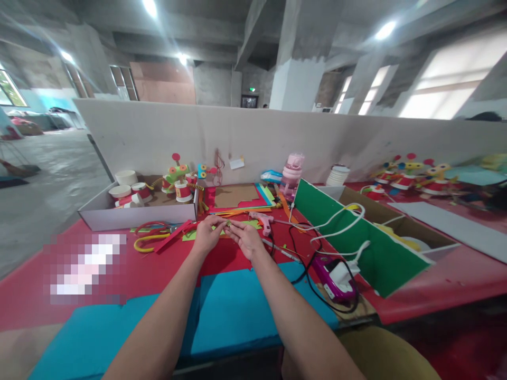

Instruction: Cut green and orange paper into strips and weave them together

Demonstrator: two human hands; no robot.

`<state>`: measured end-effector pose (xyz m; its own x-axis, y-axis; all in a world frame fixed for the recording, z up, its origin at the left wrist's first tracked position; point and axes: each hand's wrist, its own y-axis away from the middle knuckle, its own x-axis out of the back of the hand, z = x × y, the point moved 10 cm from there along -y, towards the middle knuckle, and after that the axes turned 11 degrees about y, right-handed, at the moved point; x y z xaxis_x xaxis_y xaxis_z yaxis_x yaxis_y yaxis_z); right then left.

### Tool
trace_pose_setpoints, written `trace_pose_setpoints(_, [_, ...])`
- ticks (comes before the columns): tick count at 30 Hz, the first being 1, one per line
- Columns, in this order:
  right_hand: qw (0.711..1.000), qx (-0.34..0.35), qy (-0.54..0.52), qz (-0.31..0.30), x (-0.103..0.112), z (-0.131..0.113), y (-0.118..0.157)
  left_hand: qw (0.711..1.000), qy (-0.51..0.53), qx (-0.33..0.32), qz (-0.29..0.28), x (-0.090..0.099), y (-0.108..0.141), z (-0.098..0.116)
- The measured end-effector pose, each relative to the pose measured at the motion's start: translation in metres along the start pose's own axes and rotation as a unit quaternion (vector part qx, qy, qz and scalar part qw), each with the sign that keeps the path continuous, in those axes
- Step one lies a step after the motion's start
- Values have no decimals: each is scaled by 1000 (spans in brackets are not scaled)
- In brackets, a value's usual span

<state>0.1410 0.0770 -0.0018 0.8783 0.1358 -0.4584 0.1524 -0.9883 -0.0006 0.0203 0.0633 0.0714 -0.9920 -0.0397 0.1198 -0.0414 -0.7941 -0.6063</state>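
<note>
Above the red table covering, my left hand (207, 233) and my right hand (247, 237) meet at the fingertips. Both are closed in a pinch around a small greenish piece (227, 224), too small for me to tell its kind. Light-green paper (190, 235) lies behind and below the hands. Just beyond my right hand rests a pink glue gun (264, 221). Left of my left hand are scissors with red and yellow handles (147, 243) and a red paper strip (172, 236).
A white box (138, 217) holds paper cups and robot figures. On the right stand a green-sided box (356, 243) and a purple power strip (335, 279) with trailing cables. A pink bottle (292, 174) is by the partition (178, 129). Blue sheeting (233, 316) covers the near edge.
</note>
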Motion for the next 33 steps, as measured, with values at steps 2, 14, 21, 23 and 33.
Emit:
trace_pose_setpoints(2, [1000,5,7,8,0,-1,1,1000,8,7,1,0,0,-4])
trace_pose_setpoints(14, [997,45,52,29,-1,-11,3,967,191,160,43,-3,9,-32])
trace_pose_setpoints(21, [998,32,53,31,-2,-12,6,951,258,172,17,-11,9,-35])
trace_pose_setpoints(23, [998,27,47,15,-5,-13,7,945,274,179,0,-13,9,-33])
trace_pose_setpoints(33, [999,23,38,-28,-12,-13,8,932,308,192,16,-9,9,-31])
